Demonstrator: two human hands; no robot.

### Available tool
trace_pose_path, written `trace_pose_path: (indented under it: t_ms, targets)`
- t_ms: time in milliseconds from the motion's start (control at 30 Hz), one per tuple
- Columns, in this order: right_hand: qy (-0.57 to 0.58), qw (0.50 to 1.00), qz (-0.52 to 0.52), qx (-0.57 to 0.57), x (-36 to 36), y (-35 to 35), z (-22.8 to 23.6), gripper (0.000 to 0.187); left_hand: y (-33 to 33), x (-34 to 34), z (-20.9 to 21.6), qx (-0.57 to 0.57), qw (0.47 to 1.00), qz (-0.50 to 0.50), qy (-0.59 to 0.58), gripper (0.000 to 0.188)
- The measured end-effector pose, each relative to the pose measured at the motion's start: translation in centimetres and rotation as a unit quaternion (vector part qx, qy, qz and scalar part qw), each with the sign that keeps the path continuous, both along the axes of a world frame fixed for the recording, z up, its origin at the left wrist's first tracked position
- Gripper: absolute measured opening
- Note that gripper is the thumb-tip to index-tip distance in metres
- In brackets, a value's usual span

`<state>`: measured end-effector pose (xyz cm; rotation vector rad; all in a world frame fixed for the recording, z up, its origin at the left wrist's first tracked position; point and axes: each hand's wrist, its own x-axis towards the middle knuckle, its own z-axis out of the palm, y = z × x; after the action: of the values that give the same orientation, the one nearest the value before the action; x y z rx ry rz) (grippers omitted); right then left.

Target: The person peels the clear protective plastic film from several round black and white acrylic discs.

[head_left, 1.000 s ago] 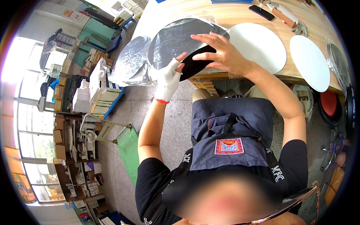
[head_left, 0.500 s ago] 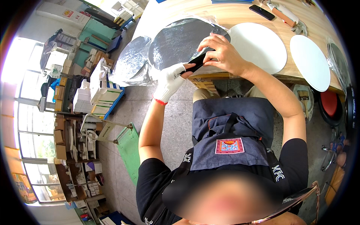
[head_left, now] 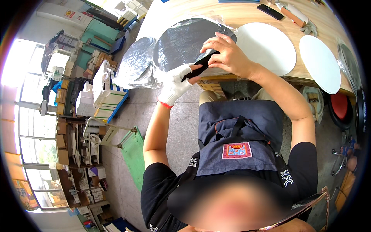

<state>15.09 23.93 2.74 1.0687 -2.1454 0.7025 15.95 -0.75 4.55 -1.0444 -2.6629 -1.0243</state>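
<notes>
A narrow black piece [head_left: 201, 66], flat and strip-like, is held between both hands at the table's near edge. My left hand [head_left: 174, 84], in a white knit glove with bare fingertips, is closed on its lower left end. Bare fingers of my right hand [head_left: 231, 58] pinch its upper right part; the index finger is raised. Whether the piece is folded I cannot tell. Just behind it lies a large, round dark sheet [head_left: 185, 40] with a shiny surface and clear film around its rim. Right of that is a white round board [head_left: 266, 48].
Shiny film-covered material [head_left: 135, 63] overhangs the table's left edge. A second white board [head_left: 320, 65] extends past the right front edge. A black phone [head_left: 270, 12] and a brown-and-white roll [head_left: 294, 17] lie farther back. A green cart [head_left: 132, 158] stands on the floor at left.
My right hand has shifted slightly left, and the black piece has tilted a little, showing more of its surface near my left fingers. The boards and sheets have stayed put.
</notes>
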Motion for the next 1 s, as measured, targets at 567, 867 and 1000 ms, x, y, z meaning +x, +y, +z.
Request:
trace_pose_path:
  t_ms: [567, 867, 1000]
  targets:
    - [0.065, 0.997, -0.006, 0.041, -0.2, -0.5, -0.5, 0.012, -0.5, -1.3, -0.5, 0.001, 0.999, 0.031, 0.022, 0.029]
    - [-0.004, 1.000, 0.010, -0.006, -0.2, -0.2, -0.2, 0.011, -0.4, -0.8, -0.3, -0.011, 1.000, -0.006, 0.000, 0.028]
    - [-0.008, 1.000, 0.000, -0.001, -0.2, -0.1, -0.2, 0.011, -0.6, -1.3, -0.8, -0.019, 0.999, -0.024, 0.043, 0.029]
